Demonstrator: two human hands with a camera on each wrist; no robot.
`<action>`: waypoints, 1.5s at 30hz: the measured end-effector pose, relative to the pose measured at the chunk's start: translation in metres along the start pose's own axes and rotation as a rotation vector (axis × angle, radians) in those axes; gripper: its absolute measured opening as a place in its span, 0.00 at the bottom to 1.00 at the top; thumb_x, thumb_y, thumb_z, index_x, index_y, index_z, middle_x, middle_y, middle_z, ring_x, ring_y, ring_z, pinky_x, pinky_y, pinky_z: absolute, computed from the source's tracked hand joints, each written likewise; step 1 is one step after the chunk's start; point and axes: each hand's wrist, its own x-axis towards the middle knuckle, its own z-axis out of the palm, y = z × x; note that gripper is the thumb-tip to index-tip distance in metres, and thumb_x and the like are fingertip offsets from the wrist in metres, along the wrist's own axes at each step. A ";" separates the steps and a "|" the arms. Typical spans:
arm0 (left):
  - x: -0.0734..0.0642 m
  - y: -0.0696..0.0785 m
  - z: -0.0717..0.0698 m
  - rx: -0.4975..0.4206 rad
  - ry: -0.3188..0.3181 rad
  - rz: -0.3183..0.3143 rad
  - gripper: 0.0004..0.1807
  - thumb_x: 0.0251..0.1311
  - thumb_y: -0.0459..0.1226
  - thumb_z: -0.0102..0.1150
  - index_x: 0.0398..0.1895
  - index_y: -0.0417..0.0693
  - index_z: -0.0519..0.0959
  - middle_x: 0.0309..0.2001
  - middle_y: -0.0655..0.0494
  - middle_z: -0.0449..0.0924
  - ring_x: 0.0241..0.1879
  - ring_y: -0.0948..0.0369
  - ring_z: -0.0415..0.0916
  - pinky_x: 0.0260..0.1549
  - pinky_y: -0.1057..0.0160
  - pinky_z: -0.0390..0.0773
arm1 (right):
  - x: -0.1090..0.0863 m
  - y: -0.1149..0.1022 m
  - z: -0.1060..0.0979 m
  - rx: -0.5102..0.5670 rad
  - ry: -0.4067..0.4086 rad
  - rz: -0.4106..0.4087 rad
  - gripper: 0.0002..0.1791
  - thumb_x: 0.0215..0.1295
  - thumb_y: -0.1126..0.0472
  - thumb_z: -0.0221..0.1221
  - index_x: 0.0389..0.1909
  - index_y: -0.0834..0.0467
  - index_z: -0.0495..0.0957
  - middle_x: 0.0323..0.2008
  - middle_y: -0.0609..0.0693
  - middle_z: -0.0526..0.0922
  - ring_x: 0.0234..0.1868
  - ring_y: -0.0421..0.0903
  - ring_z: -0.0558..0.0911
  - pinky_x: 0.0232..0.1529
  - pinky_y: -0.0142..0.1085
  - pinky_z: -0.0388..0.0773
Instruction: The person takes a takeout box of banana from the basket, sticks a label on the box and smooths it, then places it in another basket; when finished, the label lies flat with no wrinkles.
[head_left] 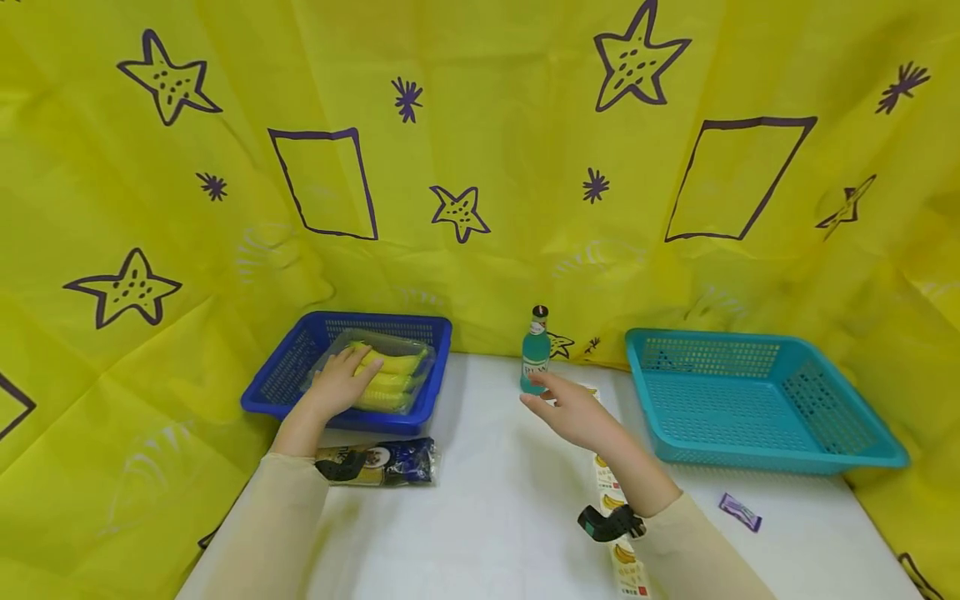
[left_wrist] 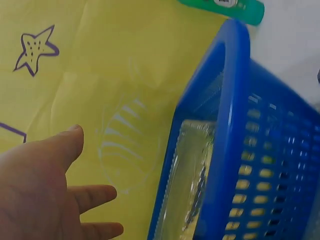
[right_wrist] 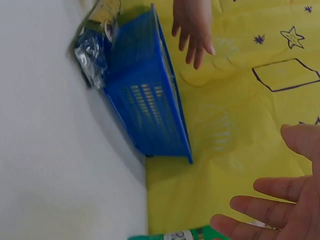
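Observation:
My left hand [head_left: 337, 387] hovers over the blue basket [head_left: 405, 425] with its fingers spread; the left wrist view shows air between it and the basket. A clear plastic tray of yellow bananas [head_left: 393, 385] lies inside that basket, partly covered by the hand in the head view. My right hand [head_left: 573, 412] is held above the white table, fingers extended and nothing in its grasp. Just beyond its fingertips stands an upright green bottle [head_left: 536, 346] with a dark cap; part of its base is hidden by the fingers.
A teal basket [head_left: 720, 408] sits at the right. In front of the blue basket lies a dark blue and tan packet [head_left: 397, 462]. A strip of banana-print labels [head_left: 632, 575] runs under my right arm, with a small purple packet [head_left: 740, 512] beyond. Yellow cloth [head_left: 510, 108] hangs behind.

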 end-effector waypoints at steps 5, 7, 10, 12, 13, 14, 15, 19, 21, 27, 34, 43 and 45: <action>0.009 -0.014 -0.011 -0.051 -0.001 0.000 0.44 0.73 0.65 0.27 0.79 0.45 0.47 0.77 0.30 0.38 0.73 0.26 0.31 0.63 0.19 0.36 | 0.017 -0.015 0.009 0.050 -0.007 0.005 0.34 0.71 0.37 0.52 0.71 0.50 0.67 0.67 0.50 0.74 0.64 0.55 0.77 0.60 0.53 0.77; 0.012 -0.021 -0.015 -0.072 -0.009 -0.011 0.44 0.73 0.64 0.27 0.79 0.44 0.46 0.77 0.30 0.37 0.73 0.26 0.32 0.64 0.20 0.38 | 0.026 -0.019 0.013 0.078 -0.007 0.004 0.32 0.71 0.38 0.52 0.69 0.50 0.68 0.66 0.49 0.75 0.63 0.54 0.77 0.59 0.52 0.78; 0.015 -0.030 -0.019 -0.094 -0.032 -0.036 0.43 0.74 0.63 0.27 0.79 0.43 0.45 0.77 0.29 0.34 0.74 0.28 0.32 0.65 0.22 0.41 | 0.039 -0.025 0.020 0.128 -0.008 0.013 0.29 0.73 0.40 0.52 0.67 0.50 0.71 0.63 0.49 0.78 0.62 0.53 0.78 0.59 0.51 0.79; 0.017 -0.036 -0.022 -0.105 -0.045 -0.048 0.43 0.74 0.63 0.27 0.80 0.43 0.43 0.77 0.28 0.33 0.74 0.29 0.31 0.67 0.23 0.42 | 0.047 -0.028 0.026 0.166 -0.016 0.024 0.27 0.74 0.42 0.51 0.66 0.51 0.72 0.61 0.50 0.80 0.60 0.53 0.79 0.58 0.50 0.79; 0.018 -0.039 -0.023 -0.110 -0.051 -0.054 0.44 0.73 0.63 0.26 0.80 0.43 0.43 0.77 0.29 0.32 0.75 0.29 0.30 0.67 0.24 0.42 | 0.051 -0.030 0.028 0.186 -0.022 0.034 0.26 0.74 0.43 0.51 0.66 0.51 0.72 0.60 0.50 0.80 0.59 0.53 0.80 0.58 0.50 0.80; 0.019 -0.041 -0.025 -0.119 -0.056 -0.059 0.44 0.73 0.63 0.27 0.80 0.43 0.42 0.77 0.28 0.31 0.75 0.30 0.30 0.68 0.24 0.41 | 0.055 -0.032 0.030 0.210 -0.027 0.047 0.26 0.74 0.44 0.51 0.66 0.52 0.72 0.59 0.51 0.81 0.58 0.52 0.81 0.58 0.50 0.79; 0.019 -0.043 -0.026 -0.131 -0.057 -0.066 0.45 0.73 0.64 0.26 0.80 0.43 0.41 0.77 0.29 0.30 0.75 0.30 0.29 0.68 0.25 0.41 | 0.058 -0.033 0.031 0.229 -0.031 0.053 0.26 0.75 0.44 0.50 0.66 0.53 0.72 0.58 0.51 0.81 0.56 0.51 0.82 0.57 0.49 0.80; 0.022 -0.051 -0.032 -0.178 -0.047 -0.095 0.48 0.71 0.67 0.24 0.80 0.41 0.37 0.77 0.29 0.32 0.75 0.31 0.31 0.69 0.27 0.42 | 0.072 -0.040 0.035 0.364 -0.053 0.083 0.26 0.76 0.46 0.50 0.66 0.56 0.71 0.58 0.54 0.81 0.53 0.51 0.84 0.58 0.46 0.81; 0.022 -0.055 -0.034 -0.203 -0.038 -0.115 0.49 0.70 0.67 0.24 0.79 0.40 0.36 0.77 0.29 0.33 0.75 0.31 0.33 0.70 0.28 0.43 | 0.078 -0.044 0.037 0.442 -0.071 0.094 0.26 0.75 0.47 0.50 0.66 0.57 0.71 0.60 0.55 0.80 0.54 0.53 0.83 0.58 0.43 0.81; 0.019 -0.067 -0.035 -0.282 -0.051 -0.192 0.54 0.66 0.71 0.20 0.79 0.40 0.33 0.78 0.32 0.32 0.75 0.32 0.32 0.71 0.29 0.43 | 0.095 -0.053 0.045 0.678 -0.159 0.095 0.28 0.76 0.50 0.50 0.69 0.61 0.66 0.65 0.61 0.74 0.61 0.57 0.80 0.61 0.44 0.79; 0.016 -0.080 -0.031 -0.391 -0.076 -0.267 0.56 0.61 0.75 0.20 0.79 0.44 0.32 0.79 0.37 0.28 0.76 0.34 0.29 0.72 0.30 0.40 | 0.107 -0.078 0.065 0.860 -0.207 0.158 0.30 0.76 0.53 0.50 0.72 0.63 0.60 0.69 0.63 0.68 0.65 0.60 0.75 0.67 0.48 0.73; 0.018 -0.086 -0.030 -0.442 -0.103 -0.298 0.56 0.61 0.75 0.18 0.79 0.46 0.31 0.79 0.39 0.27 0.76 0.34 0.28 0.72 0.31 0.39 | 0.117 -0.087 0.084 1.048 -0.217 0.229 0.32 0.76 0.58 0.48 0.75 0.66 0.54 0.73 0.68 0.60 0.72 0.63 0.65 0.71 0.48 0.68; 0.019 -0.085 -0.031 -0.450 -0.117 -0.293 0.56 0.60 0.75 0.18 0.79 0.46 0.30 0.79 0.39 0.26 0.77 0.35 0.27 0.73 0.32 0.38 | 0.118 -0.088 0.086 1.069 -0.240 0.242 0.32 0.77 0.58 0.47 0.76 0.66 0.52 0.74 0.69 0.57 0.73 0.63 0.63 0.73 0.48 0.65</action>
